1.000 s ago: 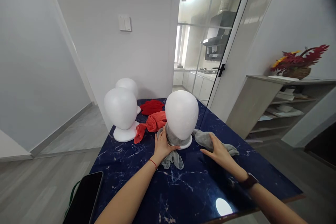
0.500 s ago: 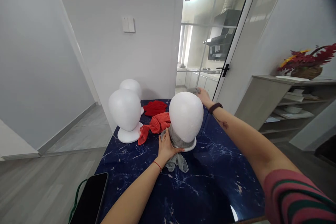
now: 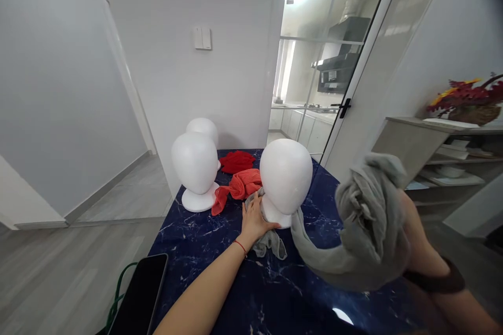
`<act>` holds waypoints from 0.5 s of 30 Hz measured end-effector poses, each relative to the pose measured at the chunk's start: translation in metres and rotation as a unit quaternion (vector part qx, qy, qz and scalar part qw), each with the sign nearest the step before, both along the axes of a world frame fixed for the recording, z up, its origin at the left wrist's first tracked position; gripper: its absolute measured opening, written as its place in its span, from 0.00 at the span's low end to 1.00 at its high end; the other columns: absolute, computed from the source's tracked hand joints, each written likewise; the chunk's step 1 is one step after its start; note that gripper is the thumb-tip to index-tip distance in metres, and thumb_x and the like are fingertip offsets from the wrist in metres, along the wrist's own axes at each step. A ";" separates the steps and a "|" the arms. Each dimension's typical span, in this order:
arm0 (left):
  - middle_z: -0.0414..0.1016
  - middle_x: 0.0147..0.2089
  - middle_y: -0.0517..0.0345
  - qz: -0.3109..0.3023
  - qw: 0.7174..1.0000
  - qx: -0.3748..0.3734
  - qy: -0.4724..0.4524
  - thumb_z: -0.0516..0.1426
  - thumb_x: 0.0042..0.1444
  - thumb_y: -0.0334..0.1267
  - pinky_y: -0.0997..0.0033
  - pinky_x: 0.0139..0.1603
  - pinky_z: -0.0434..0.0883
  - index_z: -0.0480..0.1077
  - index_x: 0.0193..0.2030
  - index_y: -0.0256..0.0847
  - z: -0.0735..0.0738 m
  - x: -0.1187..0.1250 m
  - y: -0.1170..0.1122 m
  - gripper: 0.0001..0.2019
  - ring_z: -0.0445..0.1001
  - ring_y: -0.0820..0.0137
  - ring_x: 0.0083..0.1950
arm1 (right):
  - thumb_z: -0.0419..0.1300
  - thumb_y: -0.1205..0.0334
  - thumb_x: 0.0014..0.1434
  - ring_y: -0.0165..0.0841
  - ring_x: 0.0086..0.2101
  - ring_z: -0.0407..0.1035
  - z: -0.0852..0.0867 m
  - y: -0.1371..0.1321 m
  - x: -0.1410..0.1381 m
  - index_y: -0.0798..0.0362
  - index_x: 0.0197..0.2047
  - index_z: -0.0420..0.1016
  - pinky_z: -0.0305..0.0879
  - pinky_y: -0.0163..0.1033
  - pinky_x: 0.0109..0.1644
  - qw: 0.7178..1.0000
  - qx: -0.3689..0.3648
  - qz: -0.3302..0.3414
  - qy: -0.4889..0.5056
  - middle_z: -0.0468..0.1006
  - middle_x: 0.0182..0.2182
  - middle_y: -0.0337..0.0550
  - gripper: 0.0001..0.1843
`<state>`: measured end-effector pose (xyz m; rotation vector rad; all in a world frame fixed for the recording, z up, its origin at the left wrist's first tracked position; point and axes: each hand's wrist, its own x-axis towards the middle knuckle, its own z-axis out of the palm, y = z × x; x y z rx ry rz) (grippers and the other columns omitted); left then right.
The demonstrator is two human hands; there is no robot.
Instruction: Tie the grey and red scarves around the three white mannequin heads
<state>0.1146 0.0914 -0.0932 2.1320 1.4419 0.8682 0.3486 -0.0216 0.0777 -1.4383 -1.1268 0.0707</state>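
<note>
A white foam mannequin head (image 3: 286, 175) stands upright on the blue marbled table. My left hand (image 3: 255, 222) grips the base of its neck, pressing one end of a grey scarf (image 3: 271, 243) there; that end hangs out below my palm. From behind the neck the scarf comes round the right side and sags across to my right hand (image 3: 412, 230). There a bunched wad of it is gripped, somewhat blurred, close to the camera. The fingers of the right hand are mostly hidden behind the cloth.
Two more white mannequin heads (image 3: 195, 165) stand at the left. A coral scarf (image 3: 241, 184) and a red cloth (image 3: 237, 161) lie between them and the nearer head. A phone (image 3: 139, 293) with a green cable lies at the table's left edge. Behind are a wall and a glass door.
My right hand has come from behind the head out to the right and nearer, pulling the grey scarf off the neck's front. My left hand stays at the neck.
</note>
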 end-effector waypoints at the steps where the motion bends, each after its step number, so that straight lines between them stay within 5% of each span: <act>1: 0.54 0.67 0.43 -0.001 1.000 -0.002 0.001 0.66 0.34 0.55 0.41 0.67 0.37 0.42 0.67 0.42 0.000 0.000 0.000 0.57 0.51 0.51 0.68 | 0.53 0.45 0.54 0.46 0.45 0.69 -0.019 -0.005 0.016 0.40 0.47 0.71 0.65 0.54 0.52 0.996 0.036 -0.076 0.009 0.74 0.43 0.46 0.19; 4: 0.58 0.65 0.43 -0.005 1.000 -0.005 -0.002 0.64 0.37 0.56 0.42 0.67 0.36 0.37 0.68 0.40 0.003 0.000 -0.001 0.57 0.51 0.53 0.68 | 0.51 0.45 0.54 0.50 0.49 0.67 -0.079 -0.006 0.044 0.43 0.49 0.68 0.61 0.58 0.56 0.994 -0.001 -0.109 0.019 0.73 0.47 0.48 0.21; 7: 0.58 0.66 0.44 -0.005 1.000 -0.009 0.001 0.64 0.37 0.56 0.42 0.67 0.36 0.36 0.68 0.41 0.006 0.000 -0.003 0.58 0.50 0.53 0.68 | 0.56 0.43 0.48 0.52 0.51 0.66 -0.137 -0.004 0.043 0.45 0.48 0.69 0.59 0.59 0.57 0.980 -0.189 0.033 -0.052 0.73 0.49 0.49 0.26; 9: 0.57 0.66 0.44 -0.005 1.000 -0.008 0.004 0.64 0.36 0.56 0.42 0.67 0.36 0.37 0.68 0.42 0.007 0.000 -0.003 0.57 0.50 0.53 0.68 | 0.63 0.43 0.40 0.55 0.54 0.62 -0.167 -0.002 0.035 0.42 0.49 0.69 0.58 0.60 0.58 0.957 -0.250 0.071 -0.126 0.70 0.53 0.48 0.31; 12: 0.57 0.66 0.44 -0.004 1.000 -0.005 0.004 0.65 0.36 0.56 0.42 0.67 0.37 0.37 0.68 0.42 0.006 -0.001 -0.003 0.58 0.50 0.52 0.68 | 0.65 0.54 0.40 0.55 0.53 0.63 -0.184 0.009 0.033 0.38 0.46 0.71 0.61 0.56 0.55 0.934 -0.262 0.085 -0.225 0.71 0.52 0.45 0.26; 15: 0.59 0.65 0.45 -0.004 1.000 -0.005 0.006 0.64 0.37 0.56 0.42 0.67 0.37 0.36 0.69 0.41 0.004 -0.001 -0.002 0.58 0.50 0.52 0.68 | 0.56 0.69 0.44 0.46 0.42 0.71 -0.161 0.044 0.048 0.44 0.42 0.73 0.65 0.48 0.47 0.912 -0.294 0.104 -0.268 0.76 0.42 0.46 0.20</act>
